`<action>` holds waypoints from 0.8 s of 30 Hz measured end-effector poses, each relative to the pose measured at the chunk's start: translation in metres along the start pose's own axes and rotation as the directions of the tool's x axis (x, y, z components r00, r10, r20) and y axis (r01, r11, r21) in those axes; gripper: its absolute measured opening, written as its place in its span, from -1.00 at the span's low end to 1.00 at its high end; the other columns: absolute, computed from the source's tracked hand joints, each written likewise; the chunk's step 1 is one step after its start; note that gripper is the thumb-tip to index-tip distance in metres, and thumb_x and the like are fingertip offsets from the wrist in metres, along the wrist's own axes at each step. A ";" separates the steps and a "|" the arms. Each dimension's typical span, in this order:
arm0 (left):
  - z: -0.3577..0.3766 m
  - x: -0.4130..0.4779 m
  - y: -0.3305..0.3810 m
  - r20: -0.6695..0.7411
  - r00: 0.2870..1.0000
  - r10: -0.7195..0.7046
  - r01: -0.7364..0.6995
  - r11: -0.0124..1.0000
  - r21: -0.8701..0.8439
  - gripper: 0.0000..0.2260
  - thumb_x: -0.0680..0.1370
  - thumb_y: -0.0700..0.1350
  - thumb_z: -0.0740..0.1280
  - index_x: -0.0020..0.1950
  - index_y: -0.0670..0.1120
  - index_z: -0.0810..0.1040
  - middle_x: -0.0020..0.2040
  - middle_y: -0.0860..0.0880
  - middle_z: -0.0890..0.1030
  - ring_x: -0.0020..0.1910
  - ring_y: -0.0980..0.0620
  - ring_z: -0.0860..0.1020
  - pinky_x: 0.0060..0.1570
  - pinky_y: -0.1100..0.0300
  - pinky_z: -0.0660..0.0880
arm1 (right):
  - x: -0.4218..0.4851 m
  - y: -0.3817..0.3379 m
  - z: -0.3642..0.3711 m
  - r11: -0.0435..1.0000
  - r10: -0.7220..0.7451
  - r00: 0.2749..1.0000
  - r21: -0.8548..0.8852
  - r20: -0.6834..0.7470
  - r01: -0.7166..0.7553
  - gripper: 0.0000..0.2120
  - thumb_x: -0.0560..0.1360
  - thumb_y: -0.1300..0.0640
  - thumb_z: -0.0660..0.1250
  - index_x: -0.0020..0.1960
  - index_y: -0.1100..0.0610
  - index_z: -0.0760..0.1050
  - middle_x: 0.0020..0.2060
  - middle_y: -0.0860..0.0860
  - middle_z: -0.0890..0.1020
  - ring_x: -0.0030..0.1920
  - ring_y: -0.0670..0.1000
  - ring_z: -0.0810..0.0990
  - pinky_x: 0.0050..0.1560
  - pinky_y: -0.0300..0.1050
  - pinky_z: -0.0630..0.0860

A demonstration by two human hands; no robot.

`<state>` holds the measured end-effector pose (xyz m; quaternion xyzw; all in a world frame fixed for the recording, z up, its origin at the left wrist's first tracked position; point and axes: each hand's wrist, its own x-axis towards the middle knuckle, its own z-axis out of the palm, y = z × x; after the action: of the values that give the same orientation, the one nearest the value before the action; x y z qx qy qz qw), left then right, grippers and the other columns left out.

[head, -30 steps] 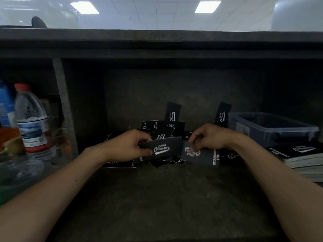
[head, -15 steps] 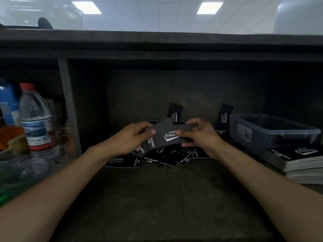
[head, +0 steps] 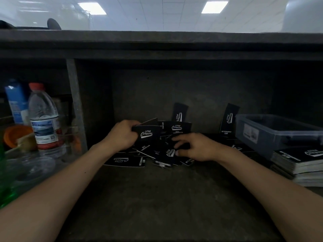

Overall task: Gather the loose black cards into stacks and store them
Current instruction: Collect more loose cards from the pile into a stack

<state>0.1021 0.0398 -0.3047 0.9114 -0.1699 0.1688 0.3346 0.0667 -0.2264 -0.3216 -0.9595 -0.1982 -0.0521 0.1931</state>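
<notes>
L hand [head: 122, 137] grips a small stack [head: 147, 135] raised, logo out, prob. as the collecting pile. R hand [head: 197, 147], apart from it, curls over loose cards [head: 125, 161] strewn on the shelf [head: 157, 198]; pinching or just touching, can't tell. Bin [head: 279, 131] beside, likely for storage.

dark shelf [head: 157, 198], white ceiling [head: 148, 14], light panels [head: 214, 7]

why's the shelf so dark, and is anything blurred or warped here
Head view: the ceiling lights blow out while the shelf beneath sits in deep shadow; same view, a loose card by the right hand is smeared, yet the held card in the left hand reads sharp; wide-angle distortion stretches the forearms towards the edges.
</notes>
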 end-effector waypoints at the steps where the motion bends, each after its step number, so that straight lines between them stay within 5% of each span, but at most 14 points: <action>1: 0.001 0.002 -0.002 0.003 1.000 -0.009 0.009 1.000 -0.015 -0.70 0.50 -0.31 0.31 0.09 0.00 0.69 -0.15 0.01 0.69 -0.15 0.06 0.66 -0.14 0.21 0.56 | -0.003 0.000 -0.005 0.999 -0.016 1.000 -0.047 -0.011 0.016 -0.51 0.45 -0.04 0.49 0.35 -0.03 0.50 0.03 -0.14 0.69 0.06 -0.14 0.63 0.19 -0.21 0.48; 4: 0.004 0.000 0.001 0.125 0.992 0.003 0.009 0.996 -0.092 -0.70 0.49 -0.34 0.34 0.09 -0.02 0.69 -0.18 0.01 0.69 -0.29 0.20 0.64 -0.32 0.32 0.52 | -0.009 0.005 -0.010 0.996 -0.002 1.000 -0.086 0.014 0.003 -0.51 0.35 -0.20 0.53 0.22 -0.07 0.61 -0.10 -0.14 0.64 -0.10 -0.15 0.61 0.03 -0.20 0.53; 7: 0.009 -0.004 0.008 0.242 0.970 0.035 -0.004 0.992 -0.128 -0.63 0.49 -0.38 0.33 0.11 0.04 0.66 -0.01 -0.05 0.72 -0.04 0.00 0.69 -0.09 0.19 0.60 | -0.010 0.010 -0.010 0.998 0.040 0.997 -0.057 0.059 -0.036 -0.32 0.30 -0.32 0.50 0.34 -0.10 0.51 0.07 -0.12 0.58 -0.06 -0.19 0.55 0.07 -0.24 0.49; 10: 0.012 -0.007 0.009 0.287 0.955 0.081 -0.049 0.992 -0.116 -0.58 0.49 -0.40 0.30 0.11 0.10 0.65 0.01 -0.01 0.72 0.00 0.03 0.69 0.06 0.09 0.63 | -0.011 0.007 -0.012 0.997 0.076 0.992 -0.034 0.096 -0.074 -0.27 0.28 -0.31 0.52 0.39 -0.11 0.47 0.09 -0.13 0.57 -0.05 -0.19 0.53 0.05 -0.27 0.46; 15: 0.016 -0.007 0.010 0.326 0.939 0.107 -0.075 0.991 -0.108 -0.65 0.56 -0.35 0.30 0.23 0.00 0.62 -0.14 0.14 0.66 -0.34 0.39 0.58 -0.34 0.50 0.43 | -0.011 0.004 -0.011 0.987 0.140 0.981 0.055 0.133 -0.148 -0.37 0.23 -0.26 0.58 0.24 -0.09 0.59 -0.05 -0.14 0.60 -0.10 -0.18 0.57 -0.11 -0.31 0.41; 19: 0.016 -0.008 0.008 0.311 0.942 0.126 -0.101 0.990 -0.098 -0.76 0.64 -0.21 0.27 0.24 0.01 0.62 0.04 0.06 0.69 0.06 0.15 0.65 0.09 0.24 0.56 | -0.011 0.010 -0.015 0.963 0.169 0.972 0.184 0.166 -0.199 -0.51 0.15 -0.11 0.67 0.03 -0.06 0.63 -0.05 -0.06 0.66 -0.07 -0.10 0.63 -0.02 -0.17 0.56; 24: 0.019 -0.010 0.016 0.320 0.941 0.108 -0.042 0.978 -0.206 -0.74 0.66 -0.21 0.22 0.19 -0.01 0.66 0.10 0.03 0.71 0.15 0.07 0.64 0.24 0.18 0.52 | -0.012 0.018 -0.018 0.756 0.278 0.961 0.619 -0.009 -0.213 -0.76 0.33 0.19 0.59 -0.14 0.12 0.54 -0.26 0.07 0.67 -0.30 -0.05 0.61 -0.34 -0.23 0.54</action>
<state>0.0899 0.0175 -0.3140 0.8822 -0.2738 0.0089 0.3830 0.0623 -0.2533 -0.3131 -0.8587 -0.0670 -0.0074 0.5080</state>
